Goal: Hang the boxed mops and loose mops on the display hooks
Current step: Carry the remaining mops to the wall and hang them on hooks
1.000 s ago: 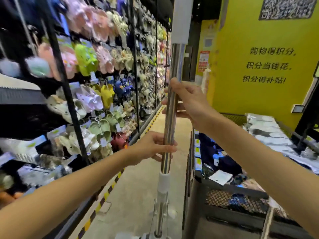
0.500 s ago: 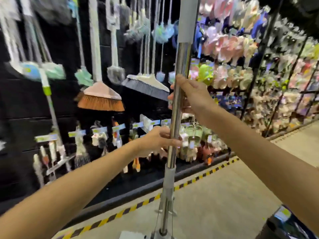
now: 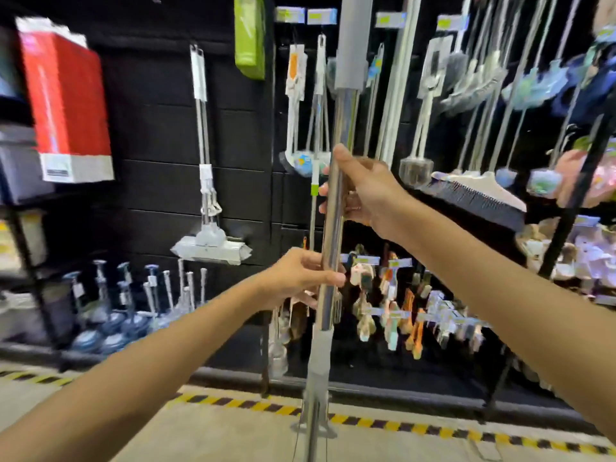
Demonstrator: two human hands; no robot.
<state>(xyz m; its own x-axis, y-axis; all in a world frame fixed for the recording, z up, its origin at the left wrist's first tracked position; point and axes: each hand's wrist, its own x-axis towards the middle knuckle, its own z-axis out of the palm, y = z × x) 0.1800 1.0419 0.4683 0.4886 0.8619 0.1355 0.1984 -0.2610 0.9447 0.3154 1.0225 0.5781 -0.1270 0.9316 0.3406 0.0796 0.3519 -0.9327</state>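
Head camera faces the display wall [image 3: 150, 128] nearby.

I see a chrome-silver mop pole [image 3: 335, 208] with grey sleeve, red-white box [image 3: 68, 105], yellow-black striped floor tape [image 3: 393, 423], black wall panels [image 3: 156, 135].

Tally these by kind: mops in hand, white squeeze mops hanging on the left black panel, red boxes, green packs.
Steel-handled mop, gripped by left hand and right hand: 1
White squeeze mop hanging on the black panel: 1
Red-and-white box: 1
Green hanging pack: 1
Total: 4
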